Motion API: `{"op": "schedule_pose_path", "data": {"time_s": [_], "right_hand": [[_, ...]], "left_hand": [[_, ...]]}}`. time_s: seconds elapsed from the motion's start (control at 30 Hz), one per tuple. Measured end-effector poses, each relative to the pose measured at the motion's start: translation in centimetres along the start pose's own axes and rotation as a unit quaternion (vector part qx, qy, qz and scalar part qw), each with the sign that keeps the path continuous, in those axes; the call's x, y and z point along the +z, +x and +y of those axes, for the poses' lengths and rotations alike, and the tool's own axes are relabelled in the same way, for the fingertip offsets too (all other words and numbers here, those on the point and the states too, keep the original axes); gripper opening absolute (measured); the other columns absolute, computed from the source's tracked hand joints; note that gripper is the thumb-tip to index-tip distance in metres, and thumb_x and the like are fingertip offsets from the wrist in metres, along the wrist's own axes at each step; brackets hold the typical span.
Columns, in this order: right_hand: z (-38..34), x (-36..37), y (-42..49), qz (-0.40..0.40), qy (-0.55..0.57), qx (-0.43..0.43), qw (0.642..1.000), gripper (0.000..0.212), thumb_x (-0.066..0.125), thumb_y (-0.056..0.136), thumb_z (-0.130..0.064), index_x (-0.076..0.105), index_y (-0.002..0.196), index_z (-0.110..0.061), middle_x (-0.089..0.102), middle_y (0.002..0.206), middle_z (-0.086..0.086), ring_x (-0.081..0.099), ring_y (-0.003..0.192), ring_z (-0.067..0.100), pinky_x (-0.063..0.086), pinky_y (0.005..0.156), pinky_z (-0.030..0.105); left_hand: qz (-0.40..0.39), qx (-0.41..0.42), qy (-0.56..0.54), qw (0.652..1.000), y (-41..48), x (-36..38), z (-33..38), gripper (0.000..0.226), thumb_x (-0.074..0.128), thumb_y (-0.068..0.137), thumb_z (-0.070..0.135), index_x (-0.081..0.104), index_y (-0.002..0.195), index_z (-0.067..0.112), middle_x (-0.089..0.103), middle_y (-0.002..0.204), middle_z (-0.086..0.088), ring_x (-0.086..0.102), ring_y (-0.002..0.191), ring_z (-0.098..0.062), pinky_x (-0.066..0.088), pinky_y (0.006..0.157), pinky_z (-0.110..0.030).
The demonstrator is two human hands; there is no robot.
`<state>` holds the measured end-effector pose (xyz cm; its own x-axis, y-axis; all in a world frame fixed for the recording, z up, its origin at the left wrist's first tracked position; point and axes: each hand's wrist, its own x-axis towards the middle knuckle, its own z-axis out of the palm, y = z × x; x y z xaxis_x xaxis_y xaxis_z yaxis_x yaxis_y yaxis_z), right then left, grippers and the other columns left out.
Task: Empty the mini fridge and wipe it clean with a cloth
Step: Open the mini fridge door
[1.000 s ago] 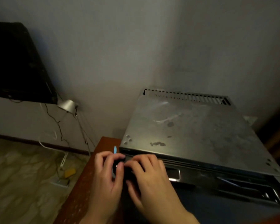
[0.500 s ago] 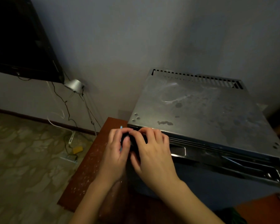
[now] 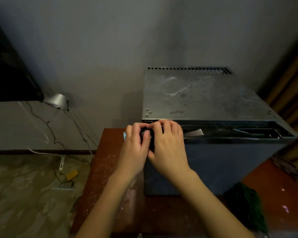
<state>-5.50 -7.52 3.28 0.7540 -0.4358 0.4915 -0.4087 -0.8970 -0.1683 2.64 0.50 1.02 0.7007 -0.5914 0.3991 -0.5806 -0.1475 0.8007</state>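
Observation:
The mini fridge [image 3: 205, 98] stands on a red-brown table [image 3: 100, 177], with a stained grey metal top and a dark blue door facing me. Both hands meet at the door's top left corner. My left hand [image 3: 135, 150] and my right hand [image 3: 169, 148] have their fingers curled round a small dark object [image 3: 144, 133] held between them against the door's upper edge. What that object is cannot be made out. A dark green cloth [image 3: 246, 205] lies on the table to the right of the fridge's front.
A silver desk lamp [image 3: 57, 101] stands left of the table under a dark screen [image 3: 9, 73]. Cables, a white power strip [image 3: 62, 163] and a yellow item [image 3: 72, 174] lie on the patterned floor. A brown curtain [image 3: 289, 93] hangs at the right.
The view has pulled back and tilted down, showing more of the fridge door, the table and my forearms. Both hands stay together at the door's top left corner.

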Motion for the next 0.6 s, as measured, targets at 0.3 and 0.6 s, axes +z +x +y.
{"op": "schedule_pose_path", "data": {"time_s": [0.3,0.6], "right_hand": [[-1.1,0.5,0.2,0.043,0.018,0.044,0.998,0.030,0.056,0.074,-0.030,0.054,0.101,-0.018,0.054,0.100,0.002,0.048,0.098,0.024,0.036,0.094,0.034],[-2.3,-0.6,-0.6,0.037,0.024,0.070,0.997,0.030,0.045,0.075,-0.036,0.054,0.097,-0.018,0.053,0.095,0.002,0.048,0.091,0.024,0.037,0.084,0.034]], "left_hand": [[-0.051,0.018,-0.014,0.998,0.7,-0.9,-0.4,0.018,0.042,0.099,0.030,0.049,0.112,0.021,0.045,0.106,0.001,0.048,0.090,-0.004,0.033,0.078,-0.015],[-0.093,0.003,-0.002,0.996,0.0,-1.8,0.2,0.017,0.046,0.097,0.033,0.046,0.107,0.019,0.044,0.104,0.000,0.049,0.093,-0.016,0.032,0.075,-0.023]]}}
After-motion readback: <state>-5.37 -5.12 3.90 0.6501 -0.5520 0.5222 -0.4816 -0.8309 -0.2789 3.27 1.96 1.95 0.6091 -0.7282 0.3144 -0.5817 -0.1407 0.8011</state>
